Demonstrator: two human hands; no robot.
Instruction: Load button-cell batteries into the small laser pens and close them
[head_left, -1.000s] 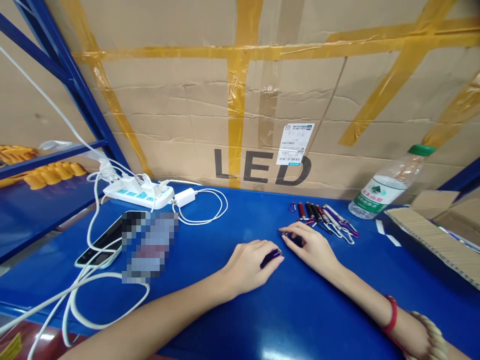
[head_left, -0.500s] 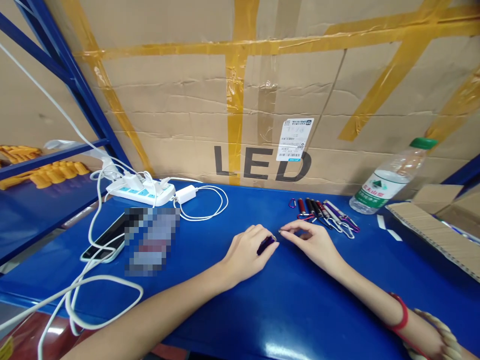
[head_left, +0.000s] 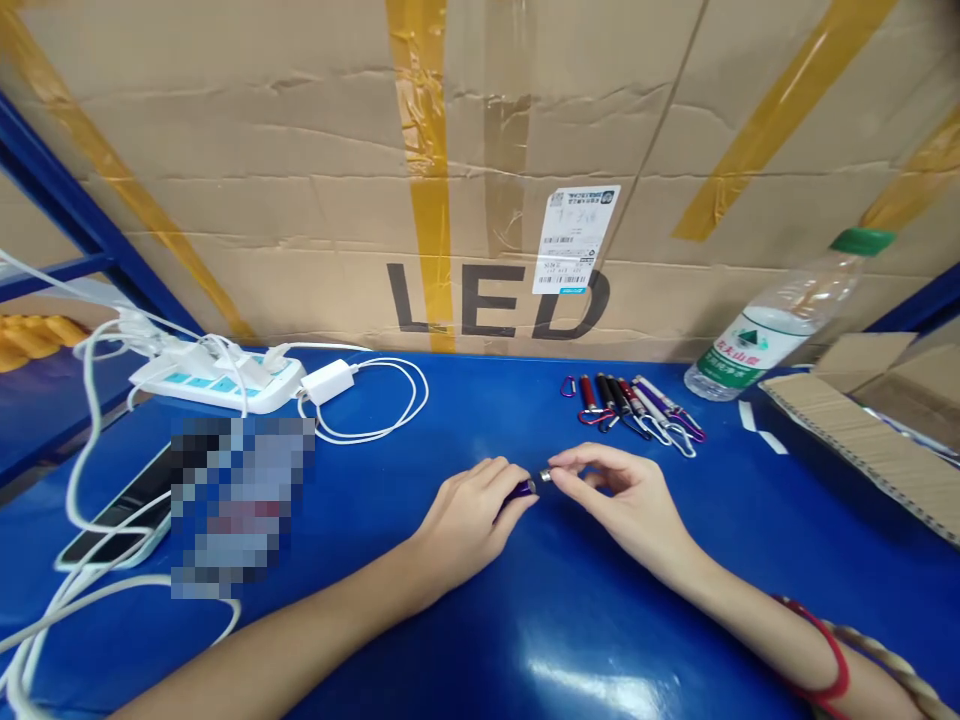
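Observation:
My left hand (head_left: 474, 510) is closed round a small purple flashlight tube (head_left: 517, 490), its open silver-rimmed end facing right. Most of the tube hides inside the fingers. Between thumb and fingertips my right hand (head_left: 619, 490) pinches a small silver cylindrical piece (head_left: 545, 475), just right of that end with a narrow gap between them. Whether this piece is a stack of button cells or an end cap, I cannot tell. Beyond my right hand lie several mini flashlights (head_left: 630, 405) in red, black, silver and purple, with carabiner clips.
A power strip (head_left: 262, 395) with plugs and white cables stands at the back left, a phone (head_left: 124, 510) in front of it. On the right are a tilted water bottle (head_left: 780, 320), white paper strips (head_left: 761, 430) and an open carton (head_left: 862, 460). A large cardboard box (head_left: 337, 200) backs the blue table (head_left: 600, 620).
The silver piece now shows more clearly in my right fingertips, beside the tube's open end. My left hand has turned the tube slightly. The view has shifted right and down.

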